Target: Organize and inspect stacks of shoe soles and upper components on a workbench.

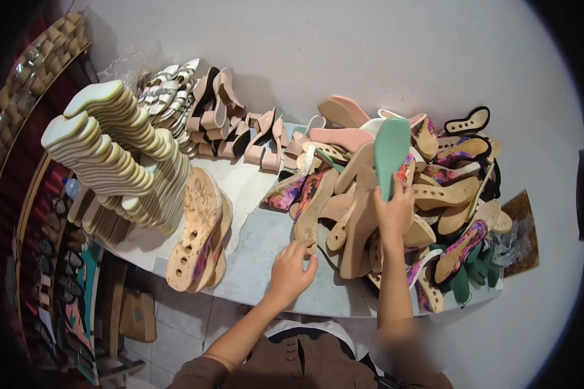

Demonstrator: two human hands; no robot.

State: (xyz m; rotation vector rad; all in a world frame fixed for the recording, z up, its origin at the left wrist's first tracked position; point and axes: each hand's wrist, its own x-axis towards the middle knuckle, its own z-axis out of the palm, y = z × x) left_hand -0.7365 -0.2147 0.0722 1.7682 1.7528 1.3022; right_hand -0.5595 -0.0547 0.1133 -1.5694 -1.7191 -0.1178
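A green shoe sole stands raised over the pile, with the fingers of my right hand closed around its narrow lower end. My left hand is at the pile's near left side, its fingertips at the end of a tan wedge sole with floral sides. The left fingers are loosely bent and the thumb stands apart from them. Around my right hand lie beige wedges, a pink sole and floral-sided wedges, heaped over one another. Parts of the lower ones are hidden.
Tall stacks of cream soles stand at the left of the table. Beside them lean tan wedge soles with holes. Pink heeled sandals and white sandals line the back wall. A shoe rack stands far left.
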